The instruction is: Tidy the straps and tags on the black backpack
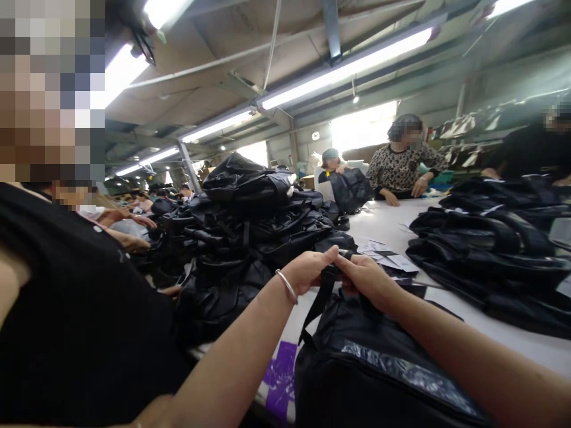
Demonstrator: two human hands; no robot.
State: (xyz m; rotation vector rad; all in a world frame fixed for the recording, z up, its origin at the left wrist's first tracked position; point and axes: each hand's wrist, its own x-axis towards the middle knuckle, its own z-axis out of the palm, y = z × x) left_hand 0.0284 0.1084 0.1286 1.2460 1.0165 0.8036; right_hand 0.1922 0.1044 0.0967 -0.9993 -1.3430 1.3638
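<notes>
A black bag (330,386) lies on the white table right in front of me, a shiny clear plastic strip (401,368) across its upper side. Above its far end my two hands meet, thumbs close together. My left hand (310,270), a silver bangle on its wrist, is closed on the black strap (319,306) that rises from the bag. Closed on that strap too, my right hand (372,280) touches the left one from the right. My fingers hide the part of the strap between them.
A tall heap of black bags (250,220) rises at the left, and another stack (482,255) stands at the right. White paper cards (388,258) lie between them. Purple tape (282,380) marks the near table edge. A person in black (80,309) is close on my left; others work across the table.
</notes>
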